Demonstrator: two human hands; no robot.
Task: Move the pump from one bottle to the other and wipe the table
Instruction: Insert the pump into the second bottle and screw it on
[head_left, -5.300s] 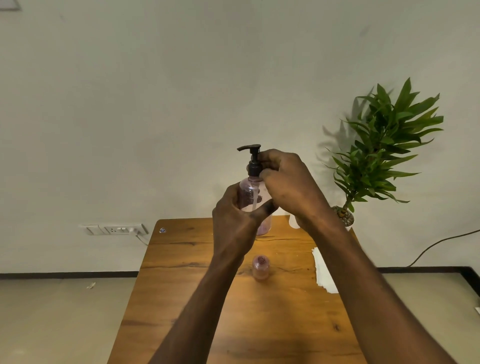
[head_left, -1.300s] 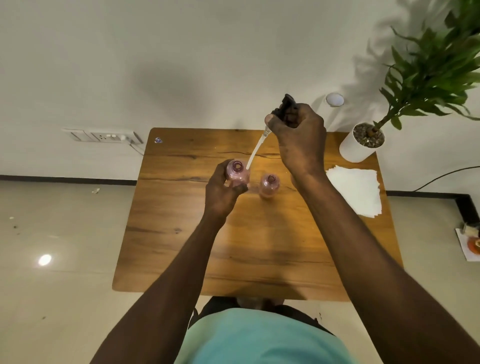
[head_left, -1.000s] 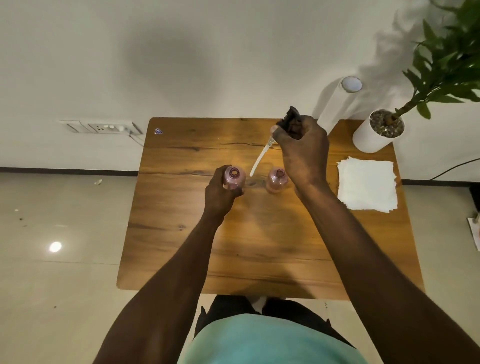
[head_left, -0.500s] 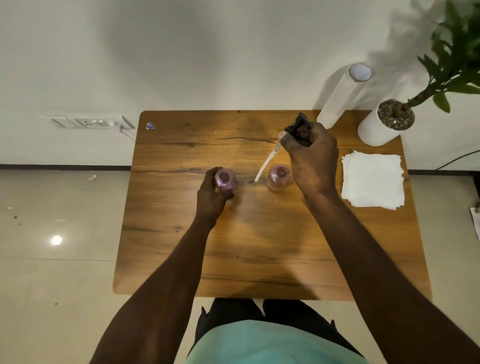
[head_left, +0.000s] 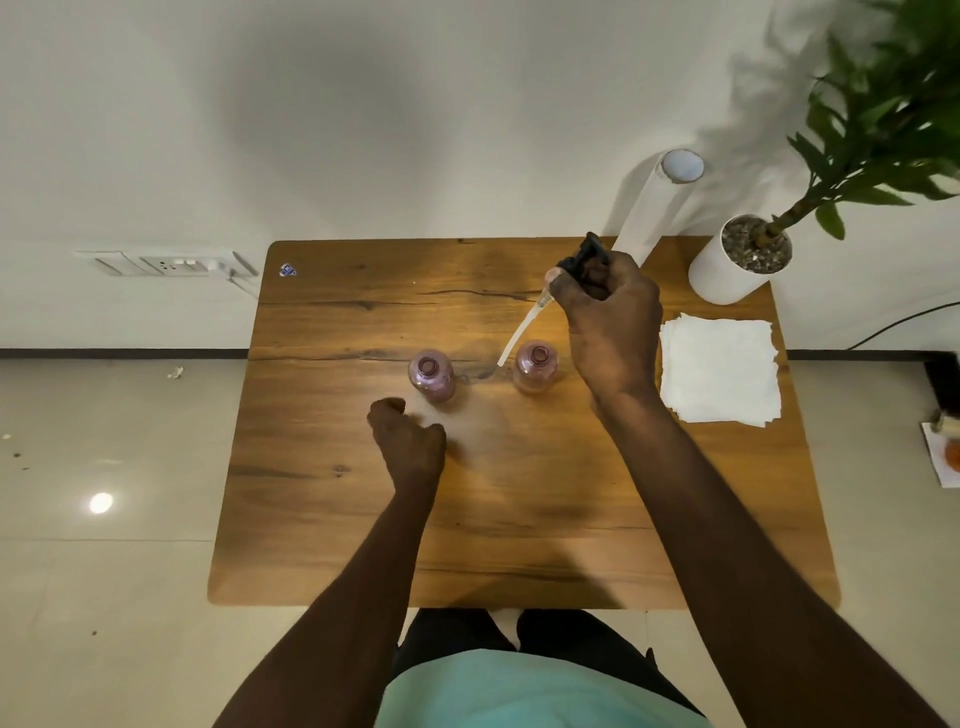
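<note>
right hand (head_left: 610, 317): grips pump (head_left: 586, 258), tube tip beside right bottle (head_left: 535, 365)
left hand (head_left: 409, 437): loosely curled, holding nothing, near left bottle (head_left: 431, 374)

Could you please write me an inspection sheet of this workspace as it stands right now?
Surface: wooden table, dark grain cracks, small sticker at far left corner.
Job's things: left bottle and right bottle upright, both uncapped; pump in the air, tube tip near the right bottle's mouth; stack of white tissues.
Clutter: paper roll, potted plant.
Grippers: right hand grips the pump; left hand loosely curled, holds nothing.
Cables: black cable at right wall.
Surroundings: wall socket, tiled floor.
</note>
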